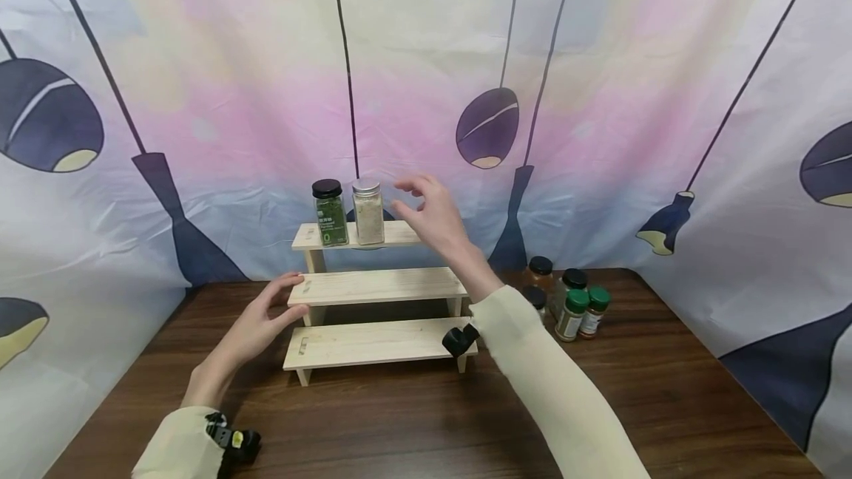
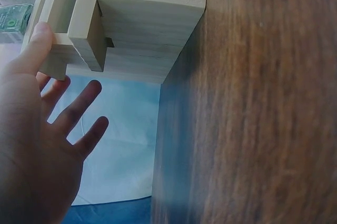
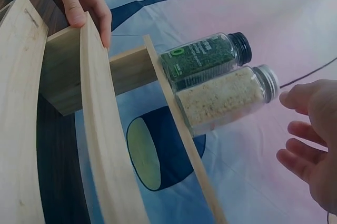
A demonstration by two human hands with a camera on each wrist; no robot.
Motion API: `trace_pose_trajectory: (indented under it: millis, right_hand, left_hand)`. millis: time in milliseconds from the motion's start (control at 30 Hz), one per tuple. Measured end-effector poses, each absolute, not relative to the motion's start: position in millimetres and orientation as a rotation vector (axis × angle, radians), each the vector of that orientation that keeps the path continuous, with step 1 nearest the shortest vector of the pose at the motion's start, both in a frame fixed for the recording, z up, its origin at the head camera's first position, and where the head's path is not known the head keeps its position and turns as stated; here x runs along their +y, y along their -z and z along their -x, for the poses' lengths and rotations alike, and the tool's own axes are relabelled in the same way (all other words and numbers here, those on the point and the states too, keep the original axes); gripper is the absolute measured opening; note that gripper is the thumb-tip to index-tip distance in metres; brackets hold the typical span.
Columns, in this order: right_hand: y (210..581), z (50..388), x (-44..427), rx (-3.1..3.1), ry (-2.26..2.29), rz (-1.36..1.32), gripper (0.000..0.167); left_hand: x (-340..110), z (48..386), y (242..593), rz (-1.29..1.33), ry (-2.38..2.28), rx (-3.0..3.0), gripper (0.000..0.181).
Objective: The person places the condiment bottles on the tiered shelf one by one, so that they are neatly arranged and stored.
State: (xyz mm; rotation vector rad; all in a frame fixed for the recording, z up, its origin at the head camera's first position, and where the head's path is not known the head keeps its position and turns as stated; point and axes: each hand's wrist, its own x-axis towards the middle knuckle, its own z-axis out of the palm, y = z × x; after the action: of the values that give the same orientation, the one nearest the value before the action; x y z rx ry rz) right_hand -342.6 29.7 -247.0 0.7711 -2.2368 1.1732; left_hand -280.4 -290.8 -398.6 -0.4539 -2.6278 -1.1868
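At the left edge of the wooden rack [image 1: 373, 344], left hand [image 1: 256, 324] pinches the end of the middle shelf [image 1: 376, 285], thumb in front, fingers behind. Top shelf [image 1: 402, 233], left half: black-lidded jar [image 1: 330, 216], then silver-lidded jar [image 1: 369, 214], both upright. Right hand [image 1: 435, 216] just right of these, fingers parted, slightly bent. Desk [image 1: 399, 427], near back right corner: clustered jars [image 1: 570, 320], overlapping, seemingly five.

The head view is bright and evenly lit, with soft shadows on the worktop [image 1: 373, 427]; both wrist views (slightly hazy) look dimmer.
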Motion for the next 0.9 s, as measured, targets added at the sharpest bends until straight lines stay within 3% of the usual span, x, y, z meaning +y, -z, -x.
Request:
trace_pose_trajectory:
  millis: [900]
  right_hand:
    - [298,315,78,-2.191,-1.203,-0.655,0.026]
  left_hand:
    - [-290,280,400,0.463,1.173,-2.625,0.061]
